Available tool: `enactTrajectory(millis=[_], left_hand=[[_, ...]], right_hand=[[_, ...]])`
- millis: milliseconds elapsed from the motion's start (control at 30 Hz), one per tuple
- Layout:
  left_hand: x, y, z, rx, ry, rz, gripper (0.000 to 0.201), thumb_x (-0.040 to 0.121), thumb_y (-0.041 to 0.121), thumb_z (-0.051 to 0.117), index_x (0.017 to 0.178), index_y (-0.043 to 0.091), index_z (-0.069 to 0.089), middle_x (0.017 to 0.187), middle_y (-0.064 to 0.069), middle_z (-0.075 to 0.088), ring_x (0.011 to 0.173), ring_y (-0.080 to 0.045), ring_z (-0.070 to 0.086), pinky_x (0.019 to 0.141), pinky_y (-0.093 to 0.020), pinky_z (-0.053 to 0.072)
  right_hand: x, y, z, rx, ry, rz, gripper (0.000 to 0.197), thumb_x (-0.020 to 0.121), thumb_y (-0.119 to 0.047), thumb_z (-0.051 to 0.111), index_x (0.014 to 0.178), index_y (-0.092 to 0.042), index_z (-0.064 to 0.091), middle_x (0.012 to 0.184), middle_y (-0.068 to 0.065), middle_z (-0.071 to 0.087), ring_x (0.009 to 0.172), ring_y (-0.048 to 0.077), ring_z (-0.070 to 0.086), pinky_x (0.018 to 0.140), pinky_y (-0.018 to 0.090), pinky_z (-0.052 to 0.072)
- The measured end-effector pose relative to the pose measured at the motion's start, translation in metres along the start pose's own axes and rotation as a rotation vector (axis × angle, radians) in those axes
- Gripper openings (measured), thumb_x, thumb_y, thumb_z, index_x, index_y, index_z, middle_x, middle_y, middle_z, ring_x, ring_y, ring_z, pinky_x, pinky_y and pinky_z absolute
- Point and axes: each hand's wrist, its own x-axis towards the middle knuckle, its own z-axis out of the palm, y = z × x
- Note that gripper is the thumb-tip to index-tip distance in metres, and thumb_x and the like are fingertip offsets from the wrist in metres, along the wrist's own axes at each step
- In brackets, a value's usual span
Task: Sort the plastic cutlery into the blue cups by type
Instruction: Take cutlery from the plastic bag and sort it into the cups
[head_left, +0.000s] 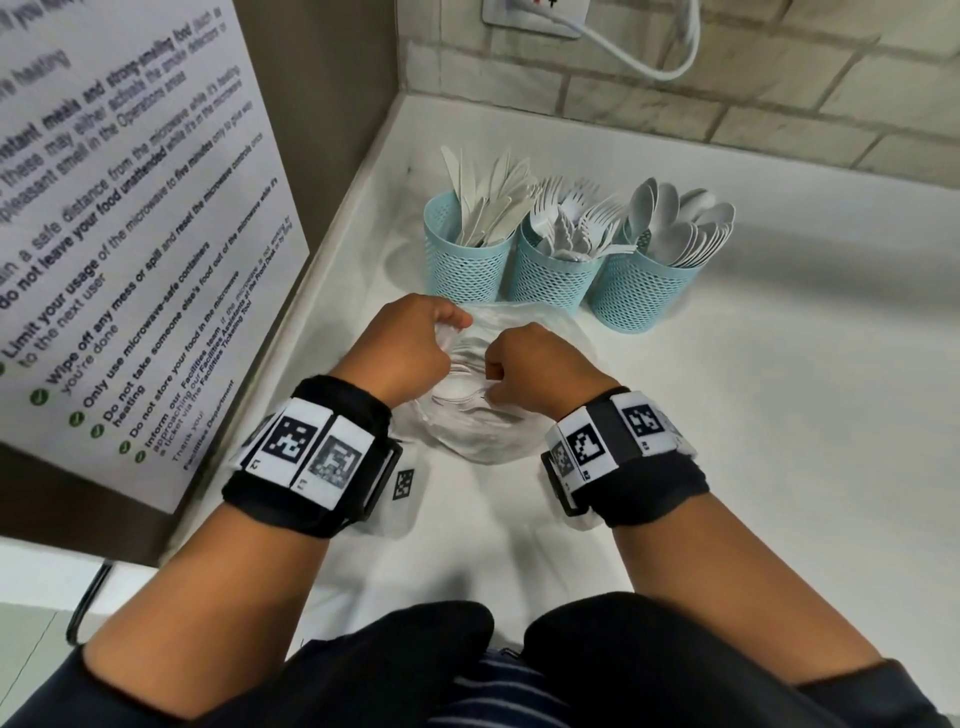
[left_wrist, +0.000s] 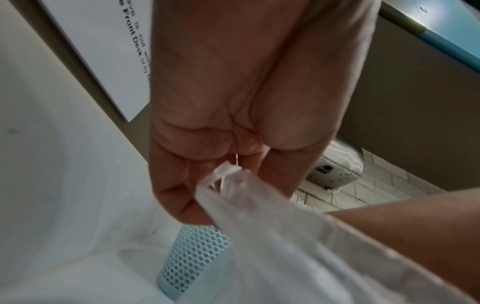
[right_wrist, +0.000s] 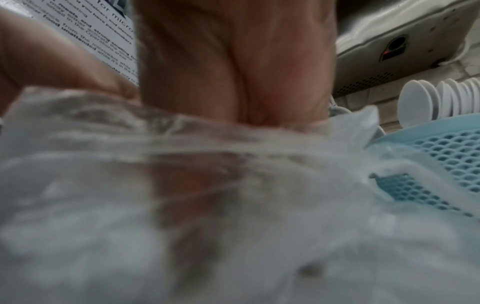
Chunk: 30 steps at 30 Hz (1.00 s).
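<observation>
Three blue mesh cups stand in a row at the back of the white counter: knives in the left cup (head_left: 470, 260), forks in the middle cup (head_left: 558, 275), spoons in the right cup (head_left: 644, 291). In front of them lies a clear plastic bag (head_left: 467, 431) with white cutlery inside. My left hand (head_left: 441, 327) pinches the bag's edge (left_wrist: 223, 174) at its mouth. My right hand (head_left: 493, 379) is curled at the opposite side of the mouth. Its fingers (right_wrist: 197, 185) show only through the film, so what they grip inside stays hidden. The spoons (right_wrist: 420, 100) rise just beyond.
A printed notice (head_left: 130, 234) covers the brown panel close on the left. A tiled wall with a socket and white cable (head_left: 623, 57) closes the back. The white counter (head_left: 753, 415) stretches to the right. A grey appliance (left_wrist: 335, 170) hangs on the wall.
</observation>
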Motion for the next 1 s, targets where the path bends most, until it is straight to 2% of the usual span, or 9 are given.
enactTrajectory(millis=[133, 200, 300, 367, 467, 633, 800, 900, 1000], left_hand=[[-0.001, 0.0, -0.002, 0.001, -0.001, -0.001, 0.043, 0.085, -0.005, 0.051, 0.12, 0.016, 0.061, 0.124, 0.002, 0.06, 0.113, -0.014, 0.055, 0.088, -0.013, 0.035], [-0.001, 0.0, -0.002, 0.001, -0.003, -0.005, 0.044, 0.084, -0.006, 0.051, 0.12, 0.017, 0.061, 0.125, 0.002, 0.06, 0.112, -0.013, 0.055, 0.088, -0.013, 0.035], [-0.002, 0.0, -0.002, -0.016, -0.003, -0.017, 0.044, 0.083, -0.006, 0.052, 0.119, 0.017, 0.061, 0.123, 0.003, 0.061, 0.105, -0.01, 0.054, 0.085, -0.014, 0.036], [-0.002, 0.001, -0.003, -0.023, -0.003, -0.025, 0.045, 0.081, -0.007, 0.054, 0.119, 0.017, 0.062, 0.122, 0.002, 0.061, 0.106, -0.012, 0.055, 0.084, -0.015, 0.037], [-0.001, 0.001, -0.004, -0.015, 0.014, -0.05, 0.046, 0.081, -0.008, 0.053, 0.119, 0.017, 0.061, 0.122, 0.002, 0.06, 0.1, -0.011, 0.053, 0.082, -0.015, 0.036], [0.001, -0.003, -0.004, -0.032, 0.039, -0.108, 0.042, 0.084, -0.004, 0.05, 0.119, 0.017, 0.06, 0.125, -0.001, 0.059, 0.11, -0.015, 0.054, 0.083, -0.015, 0.035], [-0.001, 0.004, -0.007, -0.038, 0.035, -0.053, 0.044, 0.077, 0.007, 0.067, 0.118, 0.022, 0.061, 0.121, 0.0, 0.059, 0.117, -0.022, 0.049, 0.094, -0.025, 0.04], [-0.001, 0.013, -0.006, -0.356, -0.028, 0.007, 0.035, 0.076, 0.008, 0.072, 0.108, 0.02, 0.066, 0.106, 0.008, 0.066, 0.1, -0.007, 0.059, 0.084, -0.015, 0.044], [0.001, 0.018, -0.001, -0.649, 0.016, -0.085, 0.006, 0.085, 0.018, 0.065, 0.089, 0.018, 0.069, 0.078, 0.006, 0.067, 0.063, 0.004, 0.06, 0.065, -0.011, 0.047]], right_hand=[[0.0, 0.005, -0.003, 0.019, -0.002, -0.009, 0.001, 0.081, -0.018, 0.062, 0.08, -0.018, 0.062, 0.087, 0.007, 0.058, 0.09, 0.025, 0.057, 0.067, 0.026, 0.035], [-0.001, 0.008, -0.004, 0.029, -0.008, -0.024, 0.009, 0.083, -0.023, 0.062, 0.077, -0.017, 0.06, 0.082, 0.003, 0.054, 0.083, 0.021, 0.05, 0.065, 0.025, 0.033], [-0.003, 0.01, -0.006, 0.055, -0.044, -0.029, 0.033, 0.087, -0.027, 0.058, 0.06, -0.018, 0.04, 0.068, -0.004, 0.042, 0.076, 0.017, 0.041, 0.052, 0.021, 0.025], [-0.004, 0.012, -0.009, 0.082, -0.079, -0.032, 0.037, 0.087, -0.026, 0.057, 0.058, -0.02, 0.035, 0.064, -0.007, 0.038, 0.073, 0.017, 0.039, 0.051, 0.02, 0.023], [-0.006, 0.018, -0.017, 0.137, -0.136, -0.079, 0.035, 0.087, -0.021, 0.06, 0.06, -0.024, 0.038, 0.064, -0.01, 0.039, 0.068, 0.013, 0.04, 0.052, 0.018, 0.025], [-0.012, 0.033, -0.031, 0.5, -0.22, -0.044, 0.028, 0.081, -0.01, 0.07, 0.065, -0.028, 0.056, 0.047, -0.022, 0.053, 0.05, -0.009, 0.049, 0.058, 0.012, 0.032], [-0.012, 0.037, -0.035, 0.96, -0.132, -0.009, 0.024, 0.078, 0.0, 0.069, 0.089, -0.021, 0.068, 0.07, -0.011, 0.069, 0.071, 0.007, 0.061, 0.064, 0.017, 0.048], [-0.011, 0.036, -0.036, 1.167, -0.057, 0.013, 0.025, 0.079, 0.004, 0.067, 0.097, -0.013, 0.067, 0.077, -0.005, 0.071, 0.073, 0.007, 0.067, 0.065, 0.018, 0.055], [-0.011, 0.033, -0.035, 1.256, -0.042, 0.035, 0.027, 0.078, 0.005, 0.066, 0.103, -0.005, 0.065, 0.078, 0.0, 0.072, 0.071, 0.009, 0.069, 0.061, 0.018, 0.053]])
